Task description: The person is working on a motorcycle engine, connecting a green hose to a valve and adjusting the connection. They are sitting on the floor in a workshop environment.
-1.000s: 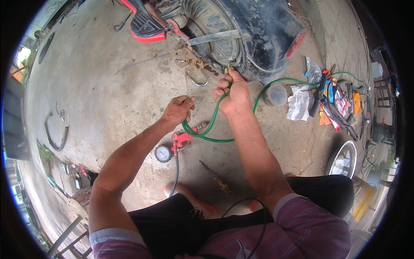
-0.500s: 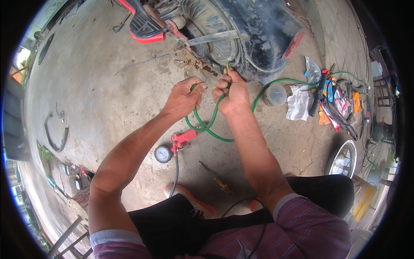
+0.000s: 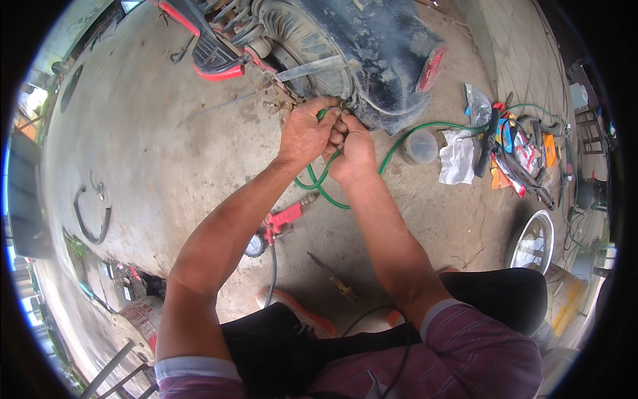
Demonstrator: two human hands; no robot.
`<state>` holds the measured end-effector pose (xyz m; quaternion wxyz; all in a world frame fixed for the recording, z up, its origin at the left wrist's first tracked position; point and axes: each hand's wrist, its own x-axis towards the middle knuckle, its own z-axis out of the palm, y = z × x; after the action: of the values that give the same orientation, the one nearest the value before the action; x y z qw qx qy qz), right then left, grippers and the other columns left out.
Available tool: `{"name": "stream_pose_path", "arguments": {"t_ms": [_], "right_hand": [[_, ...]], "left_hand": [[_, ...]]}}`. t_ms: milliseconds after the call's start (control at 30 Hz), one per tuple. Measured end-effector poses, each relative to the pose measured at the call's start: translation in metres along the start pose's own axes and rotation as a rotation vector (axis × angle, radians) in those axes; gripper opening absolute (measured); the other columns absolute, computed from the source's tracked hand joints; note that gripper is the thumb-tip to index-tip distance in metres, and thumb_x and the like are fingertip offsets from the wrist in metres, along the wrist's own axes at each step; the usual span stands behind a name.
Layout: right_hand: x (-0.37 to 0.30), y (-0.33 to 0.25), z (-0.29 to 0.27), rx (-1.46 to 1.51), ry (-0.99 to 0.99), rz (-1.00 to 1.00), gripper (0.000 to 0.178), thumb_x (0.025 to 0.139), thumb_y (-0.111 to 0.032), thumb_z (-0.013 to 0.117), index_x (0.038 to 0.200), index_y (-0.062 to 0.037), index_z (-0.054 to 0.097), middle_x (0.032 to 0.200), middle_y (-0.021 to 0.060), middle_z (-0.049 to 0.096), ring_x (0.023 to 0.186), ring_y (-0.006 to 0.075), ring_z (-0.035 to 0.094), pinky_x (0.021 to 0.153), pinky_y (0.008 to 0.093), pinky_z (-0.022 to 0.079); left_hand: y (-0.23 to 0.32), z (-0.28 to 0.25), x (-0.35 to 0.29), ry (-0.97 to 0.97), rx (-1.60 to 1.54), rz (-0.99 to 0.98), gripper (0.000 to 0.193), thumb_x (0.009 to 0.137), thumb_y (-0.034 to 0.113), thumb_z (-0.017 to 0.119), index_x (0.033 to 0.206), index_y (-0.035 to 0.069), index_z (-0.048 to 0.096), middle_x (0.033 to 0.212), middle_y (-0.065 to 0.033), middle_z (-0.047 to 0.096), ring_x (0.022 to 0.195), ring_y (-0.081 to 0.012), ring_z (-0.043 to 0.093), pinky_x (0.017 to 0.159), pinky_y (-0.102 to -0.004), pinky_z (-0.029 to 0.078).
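- Your red inflator gun (image 3: 286, 216) is lying on the concrete (image 3: 206, 156).
- Your left hand (image 3: 306, 135) is pinching the green hose (image 3: 323, 114) near the wheel (image 3: 307, 38).
- Your right hand (image 3: 354, 154) is touching the left, fingers wrapping the same hose.

no word or number can be read. the round pressure gauge (image 3: 254, 246) on the red tyre inflator (image 3: 286, 217) has a pale dial, partly hidden, its markings too small to tell. patches like printing stand on the red-and-white packet (image 3: 527, 158) and the blue packet (image 3: 507, 138), but no letters come clear. the reddish marks on the whitish bucket (image 3: 142, 317) at the lower left are likewise too blurred to make out.
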<state>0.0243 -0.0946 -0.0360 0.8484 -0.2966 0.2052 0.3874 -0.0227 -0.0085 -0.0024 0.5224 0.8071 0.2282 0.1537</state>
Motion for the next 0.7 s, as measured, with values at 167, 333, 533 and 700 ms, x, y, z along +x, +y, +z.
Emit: {"name": "stream_pose_path", "arguments": {"t_ms": [167, 333, 533, 700], "right_hand": [[-0.006, 0.000, 0.000, 0.022, 0.014, 0.010, 0.023, 0.100, -0.023, 0.052, 0.078, -0.0188, 0.051, 0.067, -0.0108, 0.043, 0.056, 0.0053, 0.038, 0.052, 0.0242, 0.029], [-0.009, 0.002, -0.004, 0.041, 0.038, 0.012, 0.024, 0.099, -0.022, 0.053, 0.075, -0.0195, 0.049, 0.067, -0.0109, 0.042, 0.055, 0.0058, 0.036, 0.053, 0.0246, 0.028], [-0.009, 0.001, -0.012, 0.083, -0.005, -0.006, 0.027, 0.097, -0.024, 0.052, 0.072, -0.0186, 0.046, 0.064, -0.0091, 0.042, 0.054, 0.0074, 0.035, 0.051, 0.0253, 0.027], [-0.011, 0.002, -0.018, 0.077, -0.086, 0.004, 0.027, 0.096, -0.029, 0.054, 0.071, -0.0191, 0.046, 0.064, -0.0092, 0.043, 0.054, 0.0083, 0.036, 0.051, 0.0259, 0.028]], "left_hand": [[-0.001, 0.002, 0.001, -0.031, -0.156, -0.076, 0.028, 0.092, 0.017, 0.062, 0.114, 0.000, 0.068, 0.091, -0.0122, 0.072, 0.078, -0.0151, 0.068, 0.073, -0.0302, 0.054], [0.000, 0.004, 0.003, -0.024, 0.013, 0.017, 0.028, 0.091, 0.019, 0.066, 0.114, 0.002, 0.067, 0.081, -0.0142, 0.071, 0.067, -0.0216, 0.069, 0.066, -0.0334, 0.057], [0.001, 0.003, 0.007, -0.071, 0.256, 0.128, 0.033, 0.088, 0.024, 0.070, 0.112, 0.002, 0.064, 0.097, -0.0194, 0.068, 0.091, -0.0355, 0.068, 0.079, -0.0414, 0.054], [-0.025, 0.009, 0.012, 0.058, 0.454, 0.506, 0.024, 0.088, 0.021, 0.071, 0.099, 0.002, 0.059, 0.085, -0.0199, 0.065, 0.078, -0.0400, 0.066, 0.067, -0.0457, 0.054]]}}
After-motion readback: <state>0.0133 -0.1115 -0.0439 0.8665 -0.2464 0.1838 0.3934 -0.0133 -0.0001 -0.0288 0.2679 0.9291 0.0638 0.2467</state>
